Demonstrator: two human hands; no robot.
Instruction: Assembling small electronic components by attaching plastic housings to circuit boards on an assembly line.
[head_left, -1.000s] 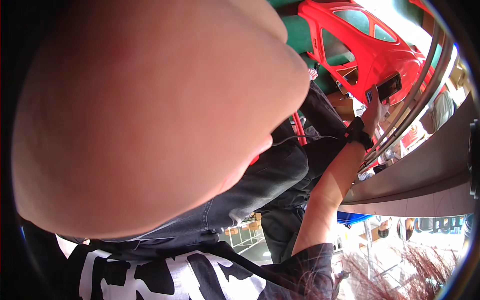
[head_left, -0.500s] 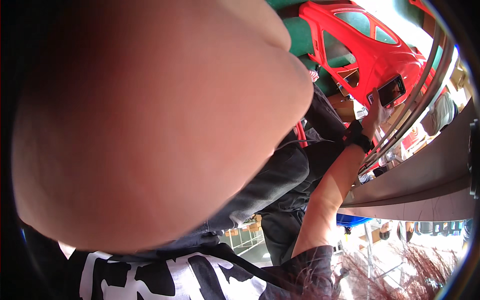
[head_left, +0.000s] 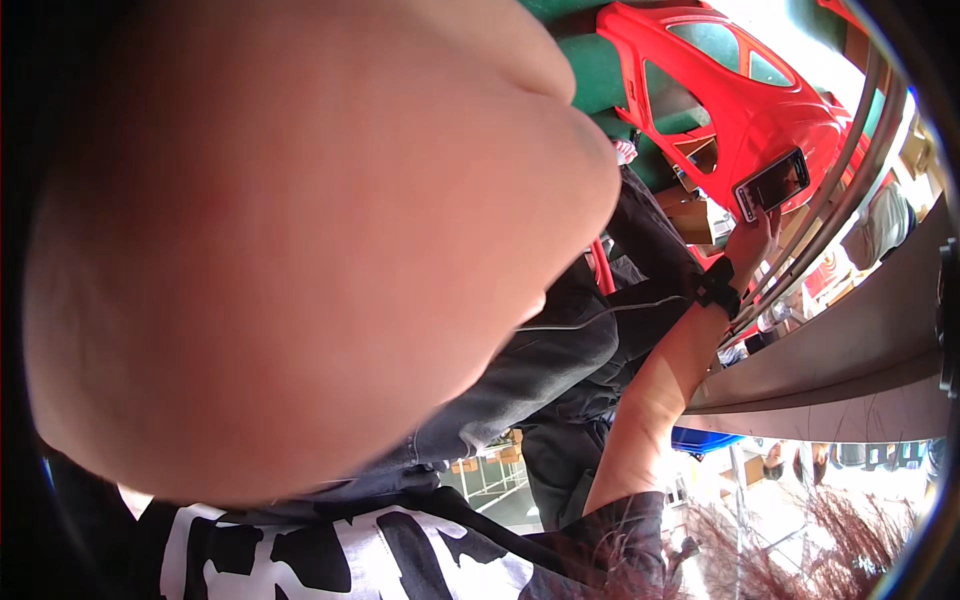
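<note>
A smartphone [head_left: 772, 184] with a dark lit screen is held in my right hand [head_left: 756, 240], its fingers at the phone's lower edge and behind it. On that wrist sits a black band [head_left: 716, 288]. Blurred skin, apparently my left hand [head_left: 330, 250], fills most of the left half very close up; its fingers cannot be made out, nor whether it grips anything. From its lower right edge a thin pale cable [head_left: 610, 312] runs across my dark trousers [head_left: 540, 375] toward the right wrist.
Beyond the phone stands a red car-shaped shell [head_left: 735, 130] with window openings, cardboard boxes [head_left: 690, 218] beside it. Curved metal rails [head_left: 835, 200] and a grey curved panel [head_left: 830, 370] lie to the right. Something blue [head_left: 705, 440] shows under the panel; wire shelving [head_left: 490, 480] is lower centre.
My right hand has shifted lower on the phone; the thumb no longer covers the screen's near edge. The cable has moved lower and looks paler. The close-up skin shifted slightly left.
</note>
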